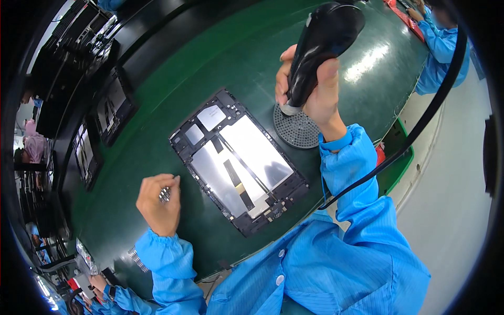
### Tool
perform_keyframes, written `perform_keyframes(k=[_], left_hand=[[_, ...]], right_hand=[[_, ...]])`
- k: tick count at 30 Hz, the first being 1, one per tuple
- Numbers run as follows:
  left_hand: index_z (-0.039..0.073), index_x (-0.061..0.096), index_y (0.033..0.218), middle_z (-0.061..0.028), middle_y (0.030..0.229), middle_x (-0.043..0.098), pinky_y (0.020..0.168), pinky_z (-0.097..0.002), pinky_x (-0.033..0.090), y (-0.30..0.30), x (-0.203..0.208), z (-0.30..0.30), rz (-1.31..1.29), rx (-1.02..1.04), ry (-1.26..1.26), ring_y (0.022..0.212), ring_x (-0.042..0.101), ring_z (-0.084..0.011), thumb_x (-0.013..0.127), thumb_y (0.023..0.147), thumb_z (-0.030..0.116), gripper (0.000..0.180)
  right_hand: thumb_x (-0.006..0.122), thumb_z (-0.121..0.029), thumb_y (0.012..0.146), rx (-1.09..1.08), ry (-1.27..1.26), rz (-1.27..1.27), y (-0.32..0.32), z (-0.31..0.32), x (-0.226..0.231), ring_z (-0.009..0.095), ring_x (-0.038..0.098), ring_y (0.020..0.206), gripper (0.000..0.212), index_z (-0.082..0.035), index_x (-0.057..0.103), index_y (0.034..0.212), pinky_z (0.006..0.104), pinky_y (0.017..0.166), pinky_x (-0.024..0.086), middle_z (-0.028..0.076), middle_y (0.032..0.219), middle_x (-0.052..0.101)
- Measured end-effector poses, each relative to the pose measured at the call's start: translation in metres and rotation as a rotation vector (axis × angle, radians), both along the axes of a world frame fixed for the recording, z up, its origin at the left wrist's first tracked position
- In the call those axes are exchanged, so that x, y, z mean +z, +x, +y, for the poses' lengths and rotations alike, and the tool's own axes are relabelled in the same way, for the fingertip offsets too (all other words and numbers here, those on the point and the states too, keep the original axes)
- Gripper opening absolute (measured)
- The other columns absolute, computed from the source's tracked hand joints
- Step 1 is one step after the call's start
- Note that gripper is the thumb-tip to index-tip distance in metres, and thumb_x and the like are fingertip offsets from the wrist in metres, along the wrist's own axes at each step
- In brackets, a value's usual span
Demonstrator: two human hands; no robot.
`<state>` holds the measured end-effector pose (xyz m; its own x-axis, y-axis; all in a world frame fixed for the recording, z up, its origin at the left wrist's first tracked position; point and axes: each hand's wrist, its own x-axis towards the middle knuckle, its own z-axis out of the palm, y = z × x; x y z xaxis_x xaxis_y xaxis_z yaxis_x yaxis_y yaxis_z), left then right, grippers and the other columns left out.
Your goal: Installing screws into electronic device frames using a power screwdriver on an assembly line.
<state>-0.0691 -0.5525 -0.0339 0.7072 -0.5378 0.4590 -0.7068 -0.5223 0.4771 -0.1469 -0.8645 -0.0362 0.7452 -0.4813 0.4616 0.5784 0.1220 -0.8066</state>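
Note:
An opened tablet (pixel 231 157) lies tilted on the green table, showing silver battery panels, dark flex strips and a black frame. My right hand (pixel 320 94) is raised beyond its far right corner, wrapped round a black handheld tool (pixel 328 34) with a bulbous upper end and a narrow, silver-grey lower tip. Below that tip sits a round grey dimpled disc (pixel 298 128), partly covered by the hand. Left of the tablet, my left hand (pixel 160 202) is curled with small shiny metal pieces (pixel 165 195) inside; their exact kind is too small to tell.
Opened tablet bodies (pixel 110 113) stand on the black rack at left. Small metal pieces (pixel 138 259) lie by my left sleeve. A black cable (pixel 409 139) arcs across my right arm. A green bin (pixel 396 163) is beyond it. Co-workers (pixel 446 44) sit at far right and lower left.

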Motion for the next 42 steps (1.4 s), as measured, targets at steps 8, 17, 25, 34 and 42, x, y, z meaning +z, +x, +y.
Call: perform_keyframes(k=[8,17,25,34,42], left_hand=[[0.000,0.066,0.076,-0.0109,0.073,0.065,0.059,-0.0267,0.049,-0.027,-0.005,-0.004,0.206,0.037,0.006,0.062,0.062,-0.0184,0.072,0.069,-0.005,0.010],[-0.002,0.067,0.078,-0.0099,0.072,0.065,0.054,-0.0245,0.047,-0.037,-0.016,-0.003,0.249,0.050,-0.030,0.057,0.060,-0.0150,0.071,0.069,-0.005,0.010],[-0.002,0.067,0.077,-0.0095,0.072,0.065,0.052,-0.0241,0.047,-0.040,-0.024,-0.003,0.264,0.049,-0.081,0.056,0.060,-0.0144,0.070,0.069,-0.006,0.010],[0.000,0.066,0.079,-0.0103,0.075,0.063,0.053,-0.0290,0.049,-0.039,-0.030,0.003,0.221,-0.105,-0.141,0.061,0.062,-0.0219,0.068,0.067,-0.007,0.014],[-0.001,0.068,0.085,-0.0136,0.078,0.065,0.058,-0.0300,0.050,-0.031,-0.033,0.014,0.216,-0.120,-0.180,0.067,0.064,-0.0259,0.070,0.072,-0.003,0.013]], right_hand=[[0.045,-0.066,0.085,-0.005,-0.004,-0.001,0.001,0.004,-0.002,0.014,0.055,0.049,0.073,0.005,0.051,0.099,0.0247,0.046,0.045,0.011,0.063,0.056],[0.045,-0.066,0.086,-0.017,-0.031,0.007,0.002,0.006,-0.001,0.015,0.055,0.050,0.072,0.005,0.052,0.099,0.0252,0.046,0.045,0.011,0.063,0.056],[0.045,-0.065,0.086,-0.052,-0.041,0.012,0.000,0.007,-0.001,0.016,0.055,0.049,0.073,0.006,0.052,0.100,0.0256,0.046,0.045,0.012,0.062,0.056],[0.021,-0.081,0.080,0.197,-0.059,-0.118,0.004,0.030,0.038,0.020,0.054,0.055,0.091,-0.001,0.043,0.118,0.0367,0.052,0.046,0.011,0.069,0.054],[0.027,-0.079,0.080,0.377,-0.086,-0.032,0.040,0.105,0.044,0.017,0.056,0.054,0.090,0.002,0.045,0.114,0.0294,0.051,0.047,0.010,0.066,0.054]])
